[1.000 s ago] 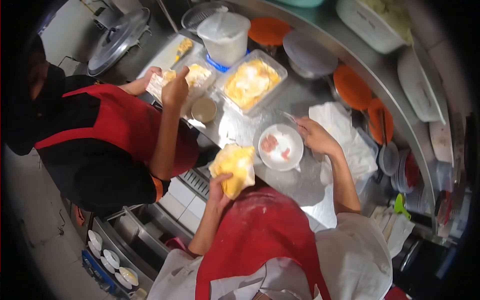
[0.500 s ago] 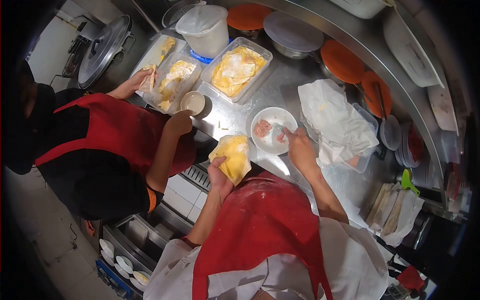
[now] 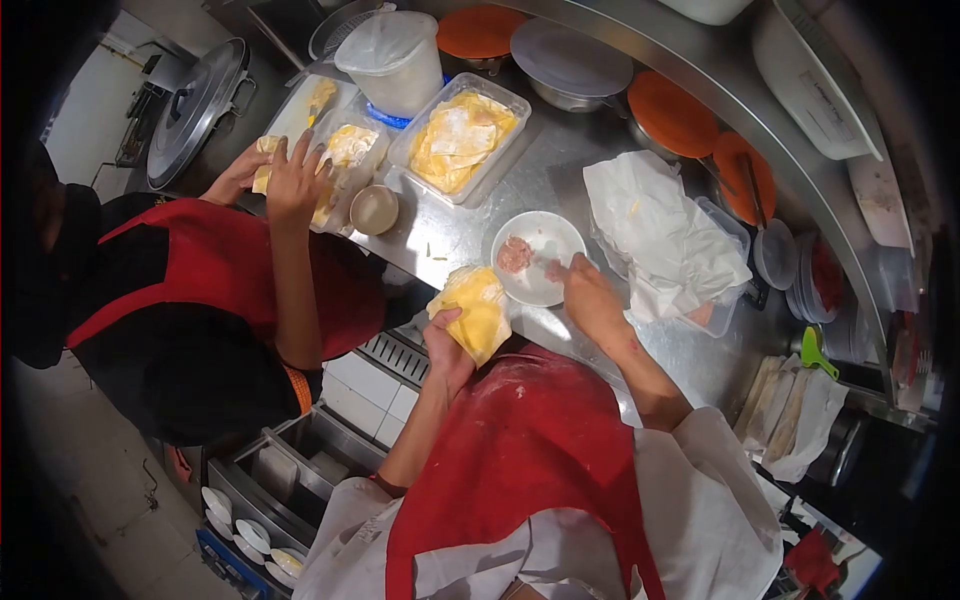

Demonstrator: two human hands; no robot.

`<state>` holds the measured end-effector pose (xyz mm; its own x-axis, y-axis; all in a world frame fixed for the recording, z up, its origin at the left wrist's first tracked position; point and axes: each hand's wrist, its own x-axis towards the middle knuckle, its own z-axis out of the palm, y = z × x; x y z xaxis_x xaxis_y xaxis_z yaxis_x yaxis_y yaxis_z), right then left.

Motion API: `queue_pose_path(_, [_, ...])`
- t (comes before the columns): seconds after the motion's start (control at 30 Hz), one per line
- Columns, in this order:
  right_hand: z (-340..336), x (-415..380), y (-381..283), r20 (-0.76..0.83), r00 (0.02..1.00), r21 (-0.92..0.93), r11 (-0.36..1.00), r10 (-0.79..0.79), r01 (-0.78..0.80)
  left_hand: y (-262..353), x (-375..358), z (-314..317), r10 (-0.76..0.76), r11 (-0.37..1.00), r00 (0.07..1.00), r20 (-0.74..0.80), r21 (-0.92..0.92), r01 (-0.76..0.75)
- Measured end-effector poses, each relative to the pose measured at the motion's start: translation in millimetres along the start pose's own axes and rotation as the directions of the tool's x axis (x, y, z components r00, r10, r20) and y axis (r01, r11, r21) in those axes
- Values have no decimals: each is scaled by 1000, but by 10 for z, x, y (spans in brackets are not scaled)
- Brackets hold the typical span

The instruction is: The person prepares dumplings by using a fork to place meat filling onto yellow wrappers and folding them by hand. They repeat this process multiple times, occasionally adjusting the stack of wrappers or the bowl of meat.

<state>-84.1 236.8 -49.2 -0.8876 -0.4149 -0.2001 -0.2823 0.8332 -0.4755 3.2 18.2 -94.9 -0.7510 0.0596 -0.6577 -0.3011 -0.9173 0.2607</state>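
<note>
My left hand [image 3: 447,345] is closed around floury yellow dough wrappers [image 3: 480,315], held just in front of the counter edge. My right hand [image 3: 597,305] grips what looks like a small fork [image 3: 562,272]; its tip is blurred and seems to carry a bit of pink meat. It is over the right side of a white bowl [image 3: 542,290]. Pink minced meat [image 3: 515,254] lies against the bowl's left inner wall. The wrappers are close to the bowl's lower left rim.
At left, a co-worker in a red apron [image 3: 225,265] handles yellow wrappers over a plastic container, beside a small cup [image 3: 374,210]. A tub of wrappers [image 3: 460,140] sits further back. Crumpled white paper [image 3: 660,235] covers a container at right. Orange lids [image 3: 672,115] line the back.
My right hand and the fork shift slightly within the bowl, toward its right side. My left hand keeps hold of the wrappers. The co-worker's near hand has moved from the small cup up to the wrappers.
</note>
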Motion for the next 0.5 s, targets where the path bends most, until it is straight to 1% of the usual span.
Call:
queue_pose_path(0.1, [132, 148, 46, -74, 997, 33, 999, 10, -7, -14, 12, -20, -2, 1000, 1000, 6, 11, 1])
queue_pose_path(0.2, [369, 227, 150, -99, 990, -98, 991, -103, 93, -15, 8, -10, 1, 1000, 1000, 25, 9, -1])
queue_pose_path(0.3, [388, 118, 142, -69, 988, -141, 982, -135, 124, -22, 6, 19, 10, 1000, 999, -30, 23, -9])
queue_pose_path(0.4, [263, 30, 141, -19, 981, -113, 976, -191, 188, -11, 36, -31, -15, 1000, 999, 34, 6, 15])
queue_pose_path(0.5, [89, 41, 119, -1, 992, -111, 986, -125, 125, -13, 32, -24, 1, 1000, 1000, 26, 19, -1])
